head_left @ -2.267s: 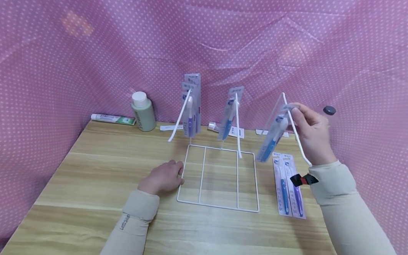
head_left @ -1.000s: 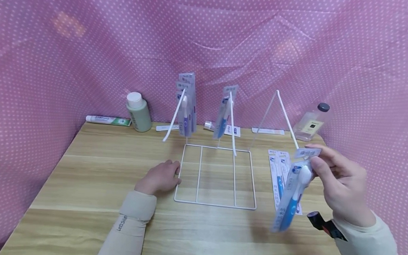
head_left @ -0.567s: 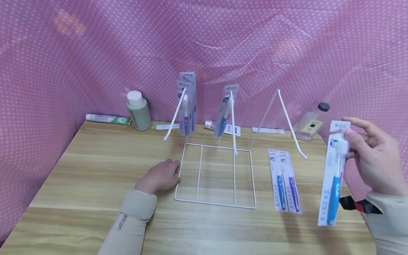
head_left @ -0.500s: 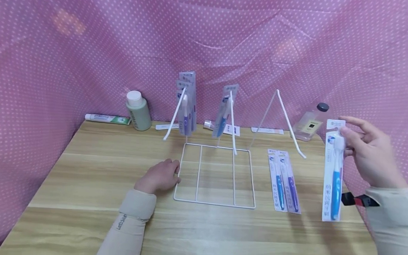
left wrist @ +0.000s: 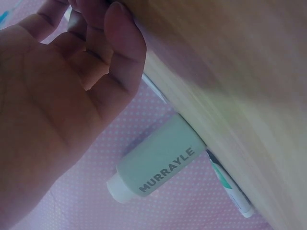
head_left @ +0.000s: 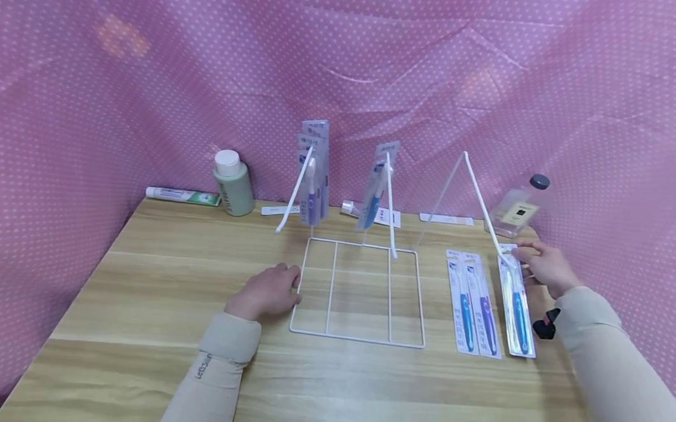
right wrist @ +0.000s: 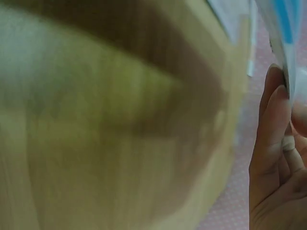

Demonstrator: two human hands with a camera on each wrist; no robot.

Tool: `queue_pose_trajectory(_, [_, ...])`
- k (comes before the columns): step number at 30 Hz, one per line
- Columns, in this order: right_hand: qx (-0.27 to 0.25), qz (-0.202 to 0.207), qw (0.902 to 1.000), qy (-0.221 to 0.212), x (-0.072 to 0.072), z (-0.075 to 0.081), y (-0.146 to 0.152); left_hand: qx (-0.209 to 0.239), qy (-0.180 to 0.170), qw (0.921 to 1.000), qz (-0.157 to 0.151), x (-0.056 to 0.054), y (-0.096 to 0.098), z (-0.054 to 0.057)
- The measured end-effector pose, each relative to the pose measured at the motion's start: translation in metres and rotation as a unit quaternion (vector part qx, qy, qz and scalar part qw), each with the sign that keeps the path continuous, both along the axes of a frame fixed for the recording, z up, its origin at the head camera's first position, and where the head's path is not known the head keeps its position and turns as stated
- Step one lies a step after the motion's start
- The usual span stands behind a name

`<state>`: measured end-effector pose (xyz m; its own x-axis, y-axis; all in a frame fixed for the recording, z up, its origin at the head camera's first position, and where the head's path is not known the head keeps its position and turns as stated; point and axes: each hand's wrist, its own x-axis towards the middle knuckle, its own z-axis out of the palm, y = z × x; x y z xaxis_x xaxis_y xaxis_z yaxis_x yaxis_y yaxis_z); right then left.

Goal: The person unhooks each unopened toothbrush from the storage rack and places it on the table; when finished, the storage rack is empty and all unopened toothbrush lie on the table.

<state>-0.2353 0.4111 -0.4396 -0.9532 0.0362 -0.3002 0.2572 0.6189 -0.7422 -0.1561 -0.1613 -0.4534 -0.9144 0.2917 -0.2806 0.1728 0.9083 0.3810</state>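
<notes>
While one pink dotted curtain fills the back and both sides, one wooden table spreads out before it. On the table stands one white wire rack, its three arms rising above a flat base. A person's two hands flank it: the left hand, fingers curled, holds the base's left rail; to the rack's right, the right hand pinches the top of the held pack, a blue toothbrush. Whether its lower end touches the table cannot be told.

Two bottles stand farther back than the rack's base: a green bottle to its left, a clear bottle to its right. Two packs lie side by side just right of the base, the blue pack nearer it, the purple pack beyond. Hanging packs overlap on the rack: at least two on its left arm, at least one on its middle arm.

Two tubes lie behind: a green-and-white tube left of the rack, a silver-capped tube behind its middle arm. Two white strips lie behind it too.

The left wrist view makes the green bottle's lettering, MURRAYLE, readable, and shows the left palm, which the head view hides. The right wrist view brings fingertips against the held pack up close.
</notes>
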Motion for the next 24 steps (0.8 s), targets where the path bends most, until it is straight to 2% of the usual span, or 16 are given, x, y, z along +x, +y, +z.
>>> queue_pose_trajectory(4, [0.016, 0.007, 0.9998, -0.009, -0.004, -0.016, -0.004, 0.002, -0.004, 1.0, 0.002, 0.0, 0.001, 0.001])
queue_pose_trajectory(8, [0.005, 0.01, 0.9999, -0.011, -0.007, -0.023, -0.009, 0.0, -0.006, 1.0, 0.006, 0.001, 0.001, 0.001])
queue_pose_trajectory(11, [0.02, 0.005, 0.9998, -0.008, -0.007, -0.026, -0.013, 0.0, -0.004, 1.0, 0.005, 0.001, 0.001, 0.0])
queue_pose_trajectory(19, [0.1, 0.012, 0.9949, -0.008, -0.008, -0.027, -0.024, 0.001, -0.001, 1.0, 0.001, 0.0, 0.001, 0.0])
queue_pose_trajectory(22, [0.15, 0.022, 0.9885, -0.003, -0.008, -0.025, -0.03, 0.002, 0.001, 1.0, 0.002, 0.0, 0.0, 0.0])
queue_pose_trajectory(24, [0.19, 0.04, 0.9808, 0.013, -0.009, -0.022, -0.032, 0.001, 0.001, 1.0, 0.002, 0.001, 0.0, 0.0])
